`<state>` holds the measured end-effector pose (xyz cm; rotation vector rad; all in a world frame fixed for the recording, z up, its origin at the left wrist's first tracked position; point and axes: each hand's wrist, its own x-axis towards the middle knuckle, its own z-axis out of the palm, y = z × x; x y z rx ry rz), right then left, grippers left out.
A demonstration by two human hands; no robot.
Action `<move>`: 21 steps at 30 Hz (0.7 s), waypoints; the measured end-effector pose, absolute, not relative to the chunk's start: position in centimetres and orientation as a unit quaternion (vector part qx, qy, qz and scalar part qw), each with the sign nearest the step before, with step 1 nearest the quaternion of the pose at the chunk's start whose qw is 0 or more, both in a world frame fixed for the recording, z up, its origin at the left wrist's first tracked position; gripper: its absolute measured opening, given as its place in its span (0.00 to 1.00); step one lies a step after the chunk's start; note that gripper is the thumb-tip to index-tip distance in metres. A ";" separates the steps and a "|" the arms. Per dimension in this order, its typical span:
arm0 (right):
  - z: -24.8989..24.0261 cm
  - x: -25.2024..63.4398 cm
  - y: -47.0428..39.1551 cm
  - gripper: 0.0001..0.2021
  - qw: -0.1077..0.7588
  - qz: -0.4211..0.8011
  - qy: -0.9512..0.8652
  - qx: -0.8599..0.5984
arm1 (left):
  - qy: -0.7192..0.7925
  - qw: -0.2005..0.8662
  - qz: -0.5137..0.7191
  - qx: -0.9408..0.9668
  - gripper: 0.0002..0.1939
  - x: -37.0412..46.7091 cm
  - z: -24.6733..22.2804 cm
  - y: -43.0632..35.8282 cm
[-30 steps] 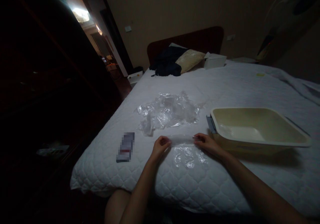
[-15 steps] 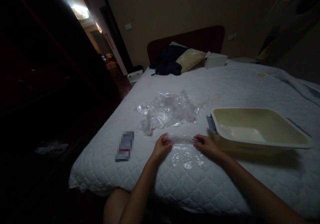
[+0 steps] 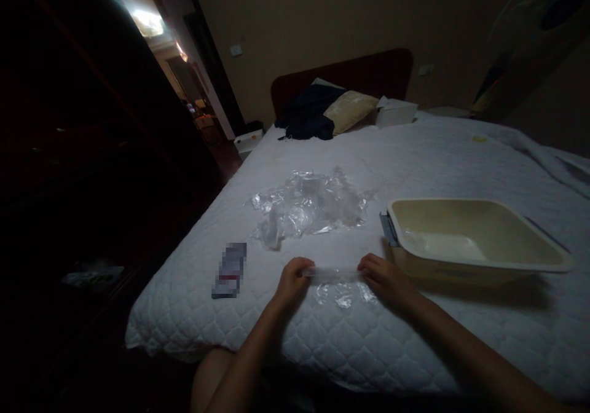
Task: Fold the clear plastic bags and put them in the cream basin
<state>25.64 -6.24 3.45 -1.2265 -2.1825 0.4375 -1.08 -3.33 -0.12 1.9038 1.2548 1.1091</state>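
A clear plastic bag [image 3: 343,293] lies on the white quilted bed near its front edge, its far part rolled or folded into a narrow strip. My left hand [image 3: 295,278] grips the left end of that strip with curled fingers. At the strip's right end, my right hand [image 3: 380,276] pinches the plastic. Just beyond both hands spreads a crumpled pile of clear plastic bags [image 3: 313,204]. Shiny creases show on the flat part of the held bag, between my wrists.
A cream plastic tub [image 3: 488,265] with grey handles stands to the right of my right hand. To the left lies a blurred dark packet [image 3: 230,270]. Dark cloth [image 3: 308,112], a beige pillow [image 3: 350,110] and a white box [image 3: 396,112] are by the headboard.
Both hands have come nearer to me, and the strip of plastic between them is narrower. Less of the bag's flat part shows below it. My fingers are more curled over the ends.
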 end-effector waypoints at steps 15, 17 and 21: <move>2.7 25.7 -7.6 0.15 0.135 -0.107 -0.925 -0.338 | 0.441 -0.087 0.193 0.872 0.21 -3.5 1.7 -5.6; 2.7 25.6 -7.9 0.17 0.130 -0.113 -0.926 -0.336 | 0.404 -0.095 0.161 0.896 0.22 -2.7 2.0 -6.6; 2.6 25.8 -8.3 0.18 0.139 -0.085 -0.921 -0.355 | 0.350 -0.065 0.091 0.930 0.25 -1.5 2.7 -8.0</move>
